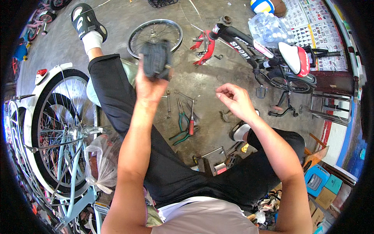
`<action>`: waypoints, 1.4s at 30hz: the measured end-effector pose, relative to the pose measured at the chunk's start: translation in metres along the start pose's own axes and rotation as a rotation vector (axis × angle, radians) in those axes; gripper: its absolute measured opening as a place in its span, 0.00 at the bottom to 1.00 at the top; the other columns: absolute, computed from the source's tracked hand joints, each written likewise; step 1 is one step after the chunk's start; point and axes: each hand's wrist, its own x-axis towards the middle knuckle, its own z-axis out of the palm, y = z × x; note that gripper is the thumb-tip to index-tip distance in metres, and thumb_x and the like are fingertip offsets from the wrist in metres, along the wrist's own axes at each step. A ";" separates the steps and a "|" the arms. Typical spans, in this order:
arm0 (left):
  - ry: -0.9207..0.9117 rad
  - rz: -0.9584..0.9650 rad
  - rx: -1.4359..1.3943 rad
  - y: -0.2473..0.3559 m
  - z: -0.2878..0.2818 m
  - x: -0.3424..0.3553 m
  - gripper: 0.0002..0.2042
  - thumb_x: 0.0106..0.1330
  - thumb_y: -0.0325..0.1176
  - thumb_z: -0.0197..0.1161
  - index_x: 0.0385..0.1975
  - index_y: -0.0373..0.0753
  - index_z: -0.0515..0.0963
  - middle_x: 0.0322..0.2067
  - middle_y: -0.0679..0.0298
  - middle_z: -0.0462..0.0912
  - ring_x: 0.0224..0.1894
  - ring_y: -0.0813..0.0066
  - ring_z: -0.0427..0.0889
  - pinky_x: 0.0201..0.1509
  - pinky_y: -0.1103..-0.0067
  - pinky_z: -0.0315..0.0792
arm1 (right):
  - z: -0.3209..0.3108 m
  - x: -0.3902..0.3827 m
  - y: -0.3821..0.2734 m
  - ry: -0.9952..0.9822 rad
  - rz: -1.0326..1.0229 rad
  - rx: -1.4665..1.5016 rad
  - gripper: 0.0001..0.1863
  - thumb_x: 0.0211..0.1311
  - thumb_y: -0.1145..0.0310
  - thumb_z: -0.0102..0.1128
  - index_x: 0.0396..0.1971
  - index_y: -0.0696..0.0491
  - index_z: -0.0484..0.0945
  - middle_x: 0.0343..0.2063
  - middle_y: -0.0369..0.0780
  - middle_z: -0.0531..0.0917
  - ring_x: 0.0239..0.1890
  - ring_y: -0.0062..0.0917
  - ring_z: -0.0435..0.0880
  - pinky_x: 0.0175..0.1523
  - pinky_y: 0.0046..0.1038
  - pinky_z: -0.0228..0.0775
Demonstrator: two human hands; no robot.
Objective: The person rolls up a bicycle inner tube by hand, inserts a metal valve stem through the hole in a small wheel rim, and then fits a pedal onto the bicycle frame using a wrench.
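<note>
Holding a dark bicycle pedal (156,60) raised above the knee, left hand (150,86) fingers clamped on it, right hand (235,100) empty with fingers loosely curled apart above floor tools (183,121); judged mid-inspection, next needing a steady grip.

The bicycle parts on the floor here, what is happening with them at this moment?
A person sits on the concrete floor among bicycle parts. The left hand holds up a dark bicycle pedal. The right hand is raised beside it, fingers loosely curled, holding nothing that can be seen. Below the hands lie pliers, a red-handled screwdriver and a wrench. A loose wheel lies further off, and a black bicycle frame is at the right.
</note>
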 end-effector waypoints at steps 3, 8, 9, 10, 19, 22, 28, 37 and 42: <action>-0.243 0.068 -0.174 0.043 -0.007 0.003 0.17 0.75 0.47 0.56 0.49 0.39 0.80 0.41 0.62 0.80 0.37 0.68 0.72 0.40 0.72 0.66 | 0.020 0.029 0.048 -0.131 0.085 -0.226 0.13 0.64 0.62 0.66 0.41 0.55 0.86 0.36 0.43 0.90 0.37 0.33 0.90 0.46 0.34 0.80; -0.183 0.149 -0.165 0.054 -0.008 -0.002 0.19 0.75 0.51 0.56 0.48 0.41 0.81 0.43 0.62 0.82 0.39 0.67 0.73 0.40 0.71 0.65 | 0.109 0.097 0.093 -0.112 0.124 -0.359 0.13 0.60 0.62 0.64 0.39 0.53 0.87 0.35 0.45 0.89 0.41 0.41 0.89 0.50 0.40 0.80; -0.113 0.132 -0.209 0.052 -0.003 -0.001 0.21 0.76 0.54 0.53 0.50 0.43 0.81 0.44 0.62 0.83 0.40 0.66 0.74 0.41 0.70 0.66 | 0.130 0.113 0.092 -0.121 0.125 -0.350 0.12 0.59 0.64 0.64 0.40 0.52 0.87 0.37 0.45 0.89 0.42 0.42 0.88 0.51 0.40 0.80; -0.104 0.150 -0.195 0.050 0.004 -0.001 0.19 0.72 0.46 0.57 0.51 0.38 0.78 0.41 0.62 0.77 0.38 0.69 0.69 0.40 0.73 0.65 | 0.152 0.126 0.091 -0.130 0.127 -0.342 0.12 0.58 0.65 0.64 0.41 0.52 0.86 0.39 0.45 0.88 0.43 0.42 0.88 0.51 0.41 0.80; 0.096 0.217 -0.240 0.048 0.011 0.000 0.19 0.70 0.44 0.61 0.53 0.36 0.75 0.38 0.63 0.73 0.36 0.72 0.65 0.39 0.75 0.62 | 0.248 0.215 0.092 -0.164 -0.354 -0.844 0.17 0.60 0.76 0.58 0.50 0.53 0.78 0.57 0.44 0.75 0.61 0.43 0.76 0.59 0.42 0.78; 0.128 0.203 -0.252 0.049 0.014 0.002 0.19 0.68 0.45 0.63 0.51 0.39 0.77 0.39 0.64 0.73 0.36 0.72 0.65 0.37 0.75 0.61 | 0.251 0.221 0.113 -0.139 -0.324 -0.817 0.16 0.59 0.73 0.62 0.47 0.58 0.77 0.52 0.46 0.76 0.58 0.40 0.77 0.60 0.40 0.77; 0.059 0.163 -0.175 0.041 0.007 0.003 0.21 0.79 0.54 0.50 0.57 0.46 0.79 0.55 0.65 0.82 0.47 0.68 0.78 0.43 0.70 0.69 | 0.202 0.170 0.090 -0.098 -0.015 -0.472 0.17 0.57 0.67 0.70 0.43 0.57 0.76 0.35 0.43 0.86 0.38 0.40 0.88 0.46 0.38 0.81; -0.134 0.015 0.034 -0.013 0.003 -0.012 0.22 0.80 0.48 0.51 0.66 0.44 0.73 0.65 0.61 0.77 0.67 0.63 0.76 0.70 0.64 0.72 | -0.038 0.009 -0.028 0.001 -0.015 0.205 0.07 0.69 0.76 0.64 0.45 0.59 0.84 0.36 0.36 0.87 0.38 0.18 0.86 0.44 0.22 0.80; -0.196 -0.092 0.154 -0.060 0.039 -0.057 0.21 0.80 0.49 0.52 0.63 0.42 0.75 0.59 0.63 0.82 0.58 0.68 0.83 0.59 0.66 0.79 | -0.101 -0.091 -0.073 0.239 -0.378 0.184 0.08 0.66 0.82 0.64 0.43 0.59 0.86 0.38 0.38 0.85 0.40 0.20 0.86 0.45 0.22 0.78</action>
